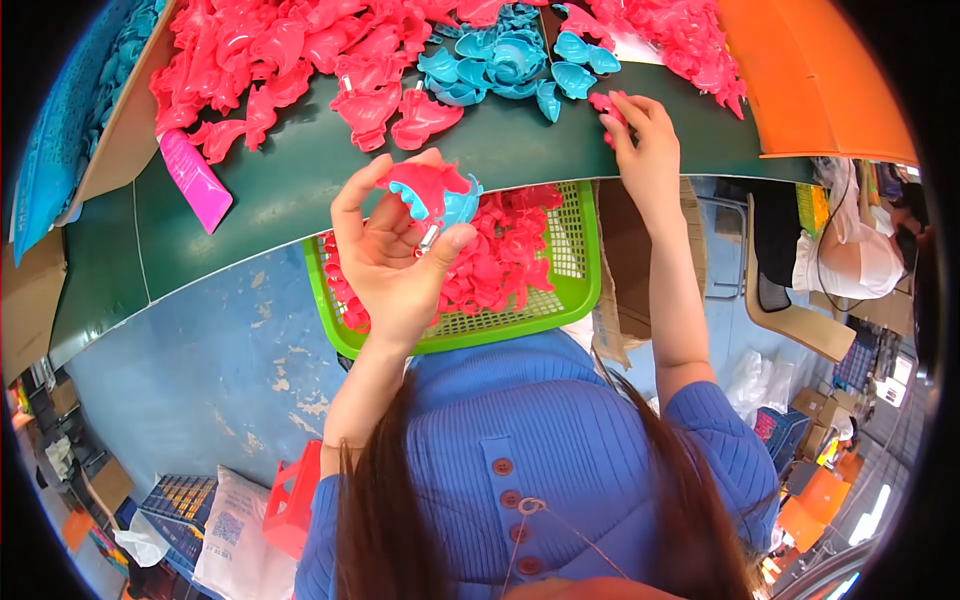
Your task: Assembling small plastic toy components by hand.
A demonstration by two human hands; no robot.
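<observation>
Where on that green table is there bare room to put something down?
Bare green table runs along the near edge, between the pink bar and the right hand. The far side is crowded with pink pieces and blue pieces.

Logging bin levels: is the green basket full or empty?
Partly full: the green basket holds a heap of pink plastic pieces, with bare mesh still showing.

A small plastic toy (432,194), pink on top with a blue half beneath, sat pinched in the left hand (392,250), tilted, above the green basket (575,262) of pink pieces. The right hand (645,150) touched a loose pink piece (607,108) lying flat on the dark green counter (300,170), near the blue pile (505,60).
</observation>
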